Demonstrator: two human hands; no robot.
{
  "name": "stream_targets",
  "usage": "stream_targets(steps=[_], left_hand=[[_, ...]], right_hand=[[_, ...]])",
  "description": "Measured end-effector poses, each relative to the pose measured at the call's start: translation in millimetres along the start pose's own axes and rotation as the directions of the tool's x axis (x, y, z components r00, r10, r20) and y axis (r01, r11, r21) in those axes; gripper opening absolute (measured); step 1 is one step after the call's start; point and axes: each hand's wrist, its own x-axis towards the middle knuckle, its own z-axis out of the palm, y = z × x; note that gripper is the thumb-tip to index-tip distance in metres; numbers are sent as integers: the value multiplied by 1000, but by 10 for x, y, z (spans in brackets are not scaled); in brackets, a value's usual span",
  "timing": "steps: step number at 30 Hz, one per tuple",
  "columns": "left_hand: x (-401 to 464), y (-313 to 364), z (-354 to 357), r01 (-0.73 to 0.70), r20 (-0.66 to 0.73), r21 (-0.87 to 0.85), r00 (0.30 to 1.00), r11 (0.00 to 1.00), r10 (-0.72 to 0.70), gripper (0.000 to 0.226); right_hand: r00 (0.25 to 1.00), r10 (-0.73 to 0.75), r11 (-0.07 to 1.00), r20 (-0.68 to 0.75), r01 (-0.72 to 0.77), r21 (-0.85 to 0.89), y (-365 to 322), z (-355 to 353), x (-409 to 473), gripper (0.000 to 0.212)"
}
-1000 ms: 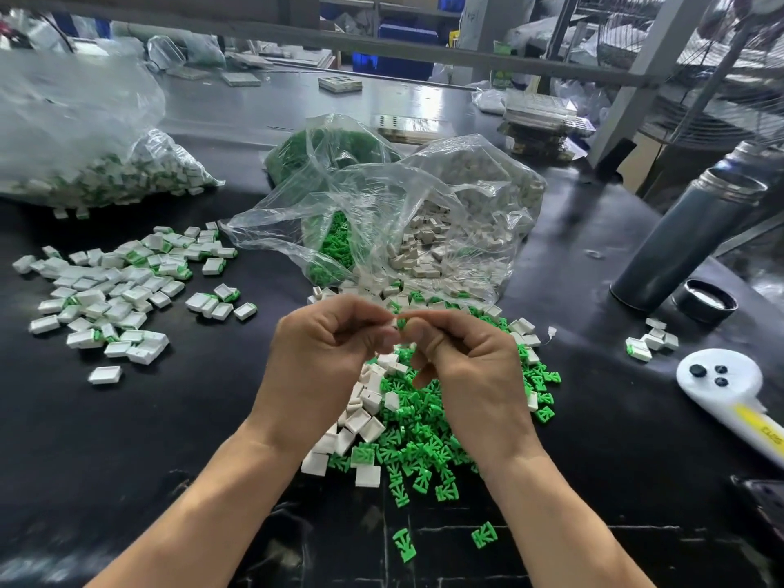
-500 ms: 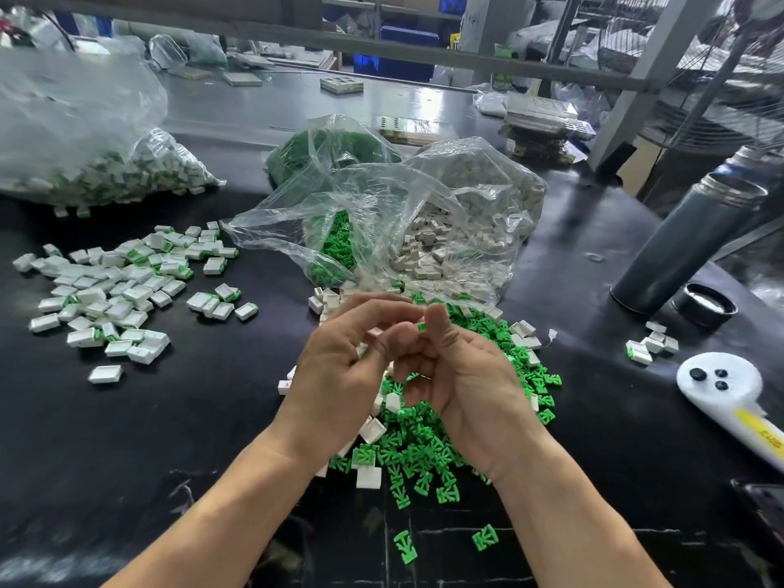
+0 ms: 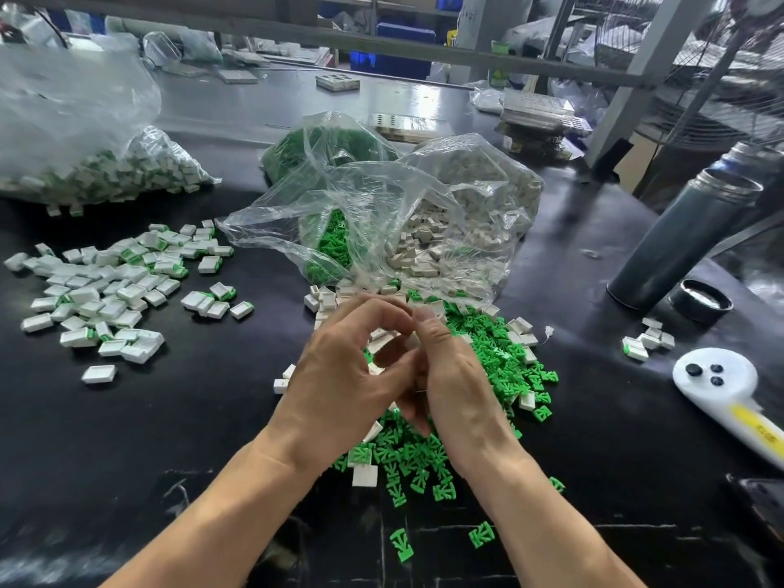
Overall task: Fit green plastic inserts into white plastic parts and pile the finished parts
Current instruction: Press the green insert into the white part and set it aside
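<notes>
Head view showed the left hand [image 3: 339, 375] and right hand [image 3: 456, 384] pressed together above the loose mix of green inserts [image 3: 505, 354] and white parts [image 3: 365, 475] — fingers curled, whatever they pinched hidden. Finished parts [image 3: 106, 290] lay well to the left, nearer the left hand, across open dark table [image 3: 169, 418].

At frame centre the left hand [image 3: 339, 375] and right hand [image 3: 454, 384] meet, fingers curled together above a heap of green inserts [image 3: 509, 367] and white parts [image 3: 365, 475]. Finished parts [image 3: 106, 290] lie scattered at centre left.
</notes>
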Motion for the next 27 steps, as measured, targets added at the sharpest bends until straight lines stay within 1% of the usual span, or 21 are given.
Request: stream_targets(steps=[3,5,7,9,10,12,13,15,17,20,25,27], left_hand=[[-15,-7,17,-7,-15,53,1000,999,8,20],[-14,-18,22,10,-10,40,1000,999,-10,19],[-17,-25,25,85,40,-76,996,993,-82,16],[-16,-27,30,171,126,-238,982,956,-144,14],[-13,-22,32,192,151,-305,977,933,-152,15],[-2,-11,50,209,164,-404,974,891,-154,17],[4,-5,66,220,169,-452,973,865,-159,16],[8,6,102,254,195,-552,965,795,-173,17],[6,-5,122,275,211,-584,960,764,-184,21],[13,-34,134,282,205,-582,959,763,-197,24],[26,11,170,294,191,-616,956,731,-223,32],[28,34,178,284,172,-618,959,733,-227,30]], right_hand=[[1000,-3,1000,-16,3,-6,-28,22,3,63],[1000,21,998,-22,-20,60,-48,30,-12,60],[999,48,988,-23,-44,149,-59,33,-31,63],[998,55,975,-38,-45,218,-52,35,-32,64],[997,56,968,-48,-43,247,-55,42,-25,62],[996,58,957,-74,-34,288,-46,55,-13,63],[994,58,955,-90,-29,296,-29,65,-7,61],[992,64,946,-111,-25,322,1,86,0,56],[992,72,939,-107,-31,342,9,104,6,56],[993,52,949,-106,-17,314,0,125,15,56],[987,-12,977,-161,46,207,-9,150,57,56],[984,-43,982,-171,73,175,-20,152,68,56]])
